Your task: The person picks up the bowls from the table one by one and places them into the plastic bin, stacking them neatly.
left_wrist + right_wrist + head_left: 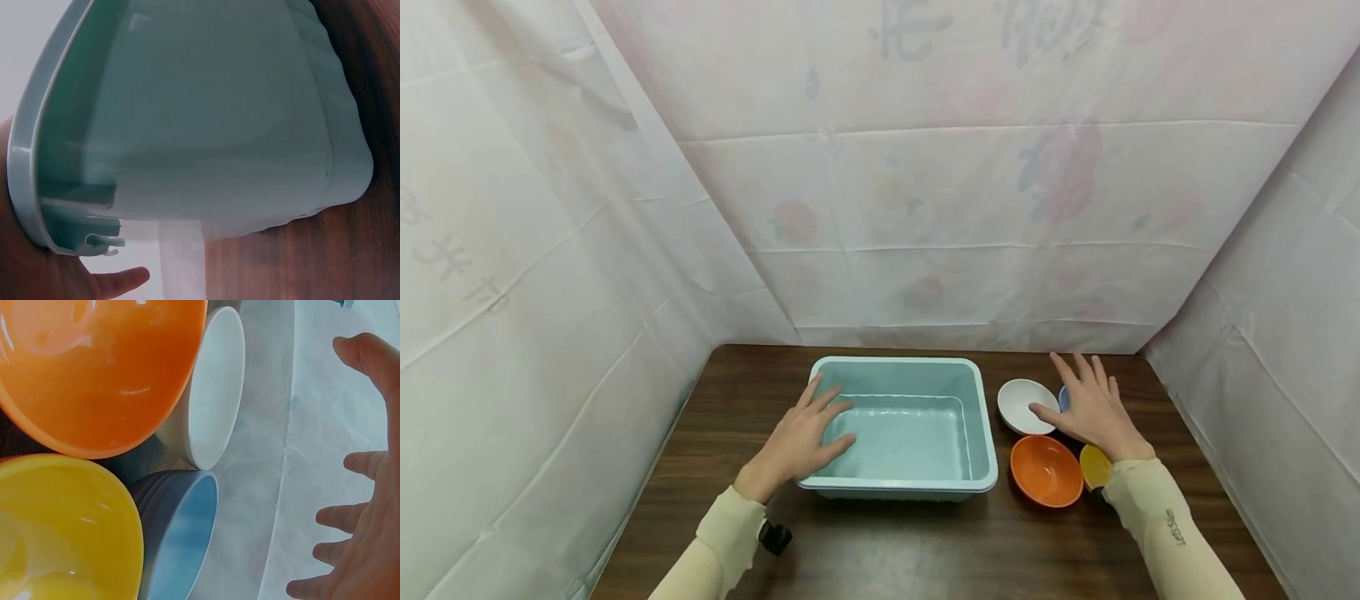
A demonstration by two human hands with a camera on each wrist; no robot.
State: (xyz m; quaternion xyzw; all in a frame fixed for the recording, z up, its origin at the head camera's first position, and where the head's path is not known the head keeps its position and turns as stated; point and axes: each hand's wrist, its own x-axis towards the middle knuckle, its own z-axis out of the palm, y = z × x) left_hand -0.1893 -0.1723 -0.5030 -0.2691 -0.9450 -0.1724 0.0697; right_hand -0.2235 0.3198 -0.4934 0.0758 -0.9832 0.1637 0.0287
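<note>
Fingers were wide: left hand (801, 439) at basin (898, 484) rim, lower centre; right hand (1097, 414) above blue bowl (1063, 398), lower right.

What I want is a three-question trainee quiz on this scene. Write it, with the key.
1. Open question: which bowl is mostly hidden behind the right hand in the head view?
2. True or false: the white bowl stands inside the basin.
3. Fill the gap: in the head view, the left hand is at the ____ side of the basin.

Key
1. The blue bowl.
2. False: the white bowl stands on the table, to the right of the basin.
3. Left.
</note>
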